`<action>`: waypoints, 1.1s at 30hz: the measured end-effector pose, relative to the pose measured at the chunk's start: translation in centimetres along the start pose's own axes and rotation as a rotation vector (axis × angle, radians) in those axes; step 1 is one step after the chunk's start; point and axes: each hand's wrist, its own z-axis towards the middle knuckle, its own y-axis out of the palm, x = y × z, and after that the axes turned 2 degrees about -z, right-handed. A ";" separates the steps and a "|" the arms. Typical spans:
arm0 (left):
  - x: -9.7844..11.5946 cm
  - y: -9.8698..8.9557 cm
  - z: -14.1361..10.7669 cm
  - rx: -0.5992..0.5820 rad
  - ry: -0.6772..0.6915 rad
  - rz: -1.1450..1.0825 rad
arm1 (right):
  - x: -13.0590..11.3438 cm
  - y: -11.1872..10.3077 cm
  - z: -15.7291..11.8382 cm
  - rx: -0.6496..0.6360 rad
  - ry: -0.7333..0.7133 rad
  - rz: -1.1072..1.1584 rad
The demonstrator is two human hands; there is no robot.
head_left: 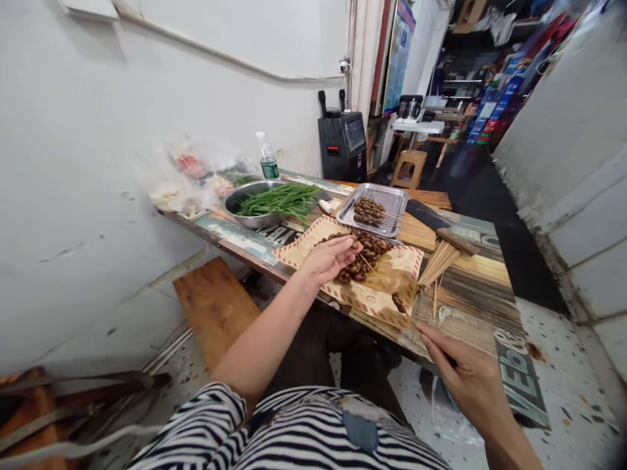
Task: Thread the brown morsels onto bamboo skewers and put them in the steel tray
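Observation:
A sheet of patterned paper point(386, 277) with red-striped edges holds a pile of glossy brown pieces point(369, 243). Over the pile, my left hand point(337, 254) is closed in a pinch on one brown piece. My right hand point(453, 365), also pinched, grips the near end of a thin skewer point(377, 271) at the paper's right corner. The skewer slants toward my left fingers, and one brown piece point(398, 302) sits on it near the right hand. Behind the paper, a metal tray point(345, 212) bears filled skewers point(369, 211). Bare sticks point(438, 264) lie to the right.
A metal bowl point(255, 220) of green stalks point(281, 199) stands left of the paper. A cleaver point(426, 215) lies on a cutting board point(416, 232) at the right. Plastic bags point(189, 176) and a bottle point(269, 160) line the wall side; a black speaker point(345, 143) stands behind.

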 end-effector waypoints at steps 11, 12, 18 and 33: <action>-0.4 0.4 -0.2 -0.017 -0.070 -0.049 | 0.2 0.1 -0.2 -0.003 0.021 -0.019; -0.4 0.4 -0.2 -0.014 -0.070 -0.049 | 0.1 0.1 -0.2 -0.005 0.020 -0.017; -0.3 0.7 -0.4 0.032 -0.083 -0.067 | -0.2 -0.1 -0.1 -0.002 0.038 -0.002; -0.2 0.8 -0.4 0.002 -0.067 -0.067 | -0.4 -0.3 0.1 0.022 0.031 0.004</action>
